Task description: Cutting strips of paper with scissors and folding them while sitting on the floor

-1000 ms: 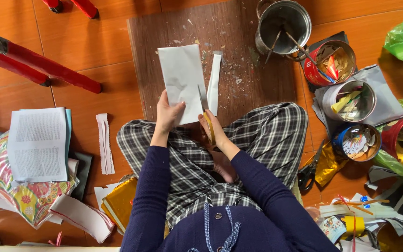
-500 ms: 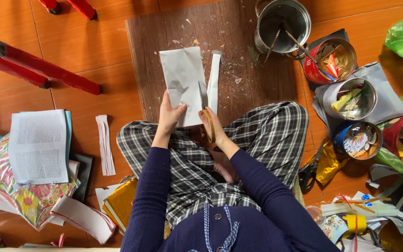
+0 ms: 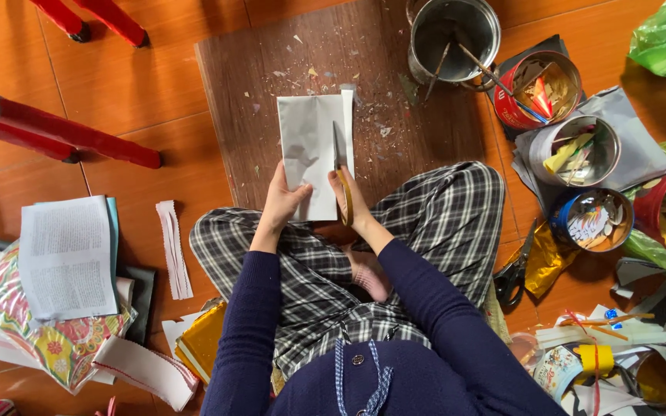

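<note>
Head view: left hand (image 3: pixel 283 204) grips the white paper sheet (image 3: pixel 310 154) at its lower edge, above the wooden board (image 3: pixel 256 92); right hand (image 3: pixel 352 204) clenches yellow-handled scissors (image 3: pixel 341 173), blades slicing up the sheet's right side.

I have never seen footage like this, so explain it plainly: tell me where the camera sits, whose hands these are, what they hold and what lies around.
The one view comes from a camera worn on a person's head, looking down at their lap as they sit cross-legged on an orange tiled floor. The left hand holds a white sheet of paper. The right hand works yellow-handled scissors, cutting a strip off its right edge. Beneath lies a brown wooden board speckled with scraps. To the right stand round metal tins of oddments; to the left, a stack of printed papers.
</note>
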